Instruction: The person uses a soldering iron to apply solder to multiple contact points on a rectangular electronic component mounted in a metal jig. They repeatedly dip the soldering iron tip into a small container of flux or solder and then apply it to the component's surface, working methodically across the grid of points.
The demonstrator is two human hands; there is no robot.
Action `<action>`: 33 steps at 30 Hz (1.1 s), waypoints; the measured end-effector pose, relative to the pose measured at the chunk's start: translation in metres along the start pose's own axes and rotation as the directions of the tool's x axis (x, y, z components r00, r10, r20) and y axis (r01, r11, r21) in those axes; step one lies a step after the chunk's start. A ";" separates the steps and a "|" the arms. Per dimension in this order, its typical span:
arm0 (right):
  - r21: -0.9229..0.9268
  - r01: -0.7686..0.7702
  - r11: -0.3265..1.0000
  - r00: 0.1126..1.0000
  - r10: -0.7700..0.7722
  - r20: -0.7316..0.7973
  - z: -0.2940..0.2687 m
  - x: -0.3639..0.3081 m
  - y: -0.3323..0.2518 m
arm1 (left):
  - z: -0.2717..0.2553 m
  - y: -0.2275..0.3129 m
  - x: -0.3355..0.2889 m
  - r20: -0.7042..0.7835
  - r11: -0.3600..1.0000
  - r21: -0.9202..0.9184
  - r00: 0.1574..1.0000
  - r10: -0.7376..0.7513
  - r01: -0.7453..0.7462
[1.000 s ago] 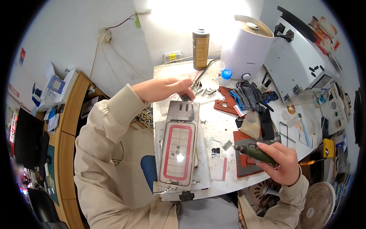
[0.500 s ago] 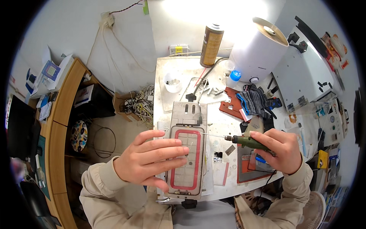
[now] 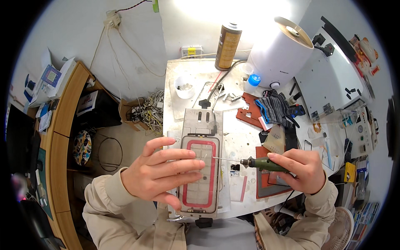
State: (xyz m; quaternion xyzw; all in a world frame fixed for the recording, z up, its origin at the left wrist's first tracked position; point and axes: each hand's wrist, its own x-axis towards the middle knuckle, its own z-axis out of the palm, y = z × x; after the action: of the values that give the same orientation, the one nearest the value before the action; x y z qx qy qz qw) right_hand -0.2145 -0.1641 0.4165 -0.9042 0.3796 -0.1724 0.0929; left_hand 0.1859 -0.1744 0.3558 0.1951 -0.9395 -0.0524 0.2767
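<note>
Fingers of the right hand, right of centre in the frame, clamp around a green pen-shaped tool, which lies nearly level. Its thin metal rod points left, the tip at the right side of a red rectangular band; whether it touches cannot be told. That band lies on a grey metal fixture, which stands lengthwise on the bench at the lower centre of the frame.

Left of centre, the left hand is spread, fingers apart and grasping nothing, reaching over the fixture's left edge; contact there is unclear.

Above the fixture, a white cup holds small pieces. A brown spray can stands at upper centre, with a blue-capped bottle to its lower right. Farther right, grey gloves lie partly over a red-brown plate, near a white cylindrical appliance at upper right.
</note>
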 end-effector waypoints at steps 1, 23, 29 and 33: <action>0.003 -0.001 1.000 1.000 0.001 0.000 0.001 -0.001 0.000 | 0.000 0.002 0.000 -0.013 1.000 -0.008 1.000 -0.015 0.014; 0.030 -0.001 1.000 1.000 0.002 -0.016 0.006 -0.025 -0.018 | -0.012 0.014 0.021 -0.039 0.997 0.038 0.997 -0.069 0.070; 0.051 -0.066 0.996 0.997 0.069 -0.041 0.002 -0.030 -0.021 | -0.013 0.016 0.043 0.023 0.992 0.083 0.995 -0.094 0.092; 0.052 -0.060 0.997 0.996 0.064 -0.063 -0.001 -0.031 -0.023 | -0.012 0.028 0.057 -0.100 0.986 0.025 0.981 -0.164 0.167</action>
State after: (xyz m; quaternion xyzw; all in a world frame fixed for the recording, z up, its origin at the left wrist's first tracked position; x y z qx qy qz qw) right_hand -0.2200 -0.1266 0.4167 -0.8833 0.4059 -0.2081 0.1084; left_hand 0.1395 -0.1712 0.4004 0.2793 -0.9062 -0.0499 0.3135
